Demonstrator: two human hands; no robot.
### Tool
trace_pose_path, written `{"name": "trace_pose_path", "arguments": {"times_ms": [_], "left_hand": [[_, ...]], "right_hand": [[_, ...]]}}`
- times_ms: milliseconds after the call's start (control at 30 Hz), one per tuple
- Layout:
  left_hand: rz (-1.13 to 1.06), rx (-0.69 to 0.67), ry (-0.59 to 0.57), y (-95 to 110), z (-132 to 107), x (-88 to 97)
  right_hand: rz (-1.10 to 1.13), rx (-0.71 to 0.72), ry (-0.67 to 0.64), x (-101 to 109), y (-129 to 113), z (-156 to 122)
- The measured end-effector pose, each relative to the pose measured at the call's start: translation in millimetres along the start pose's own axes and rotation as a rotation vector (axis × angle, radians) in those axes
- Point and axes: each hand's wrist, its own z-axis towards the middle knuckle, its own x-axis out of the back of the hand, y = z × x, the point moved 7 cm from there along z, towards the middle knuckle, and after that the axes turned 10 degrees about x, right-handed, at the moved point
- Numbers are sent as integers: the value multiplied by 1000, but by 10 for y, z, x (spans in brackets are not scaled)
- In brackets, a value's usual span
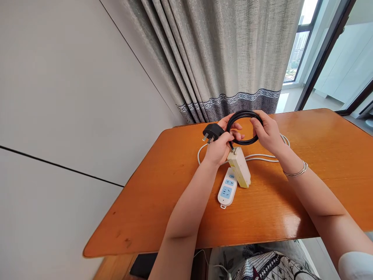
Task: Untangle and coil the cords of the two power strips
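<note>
A black power cable (pixel 245 142) is coiled into a round loop above the table. On its left side, my left hand (pixel 218 149) is closed around the coil near the black plug (pixel 213 130), whose metal prongs point down and left. My right hand (pixel 267 133) grips the coil's right side between thumb and fingers. The black cable runs down into the top end of a yellowed white power strip (pixel 240 167), tilted below my hands; whether its lower end touches the table I cannot tell. Beside it lies a white power strip (pixel 227 191) with blue socket faces.
A white cord (pixel 262 156) curves across the orange-brown wooden table (pixel 157 194) behind my hands. Grey curtains (pixel 233 58) hang beyond the far edge, and a pale wall panel (pixel 72 97) borders the left side. A glass door (pixel 335 66) stands at the right.
</note>
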Motion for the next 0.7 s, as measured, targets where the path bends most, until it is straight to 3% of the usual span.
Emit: {"name": "trace_pose_path", "arguments": {"times_ms": [200,433,700], "left_hand": [[100,103,-133,35,-47,-86],[121,71,-299,75,-113,-192],[-3,116,-24,4,-60,-119]], "right_hand": [[-15,41,23,-2,-42,-11],[1,47,69,7,14,-20],[33,41,35,-49,95,-45]]}}
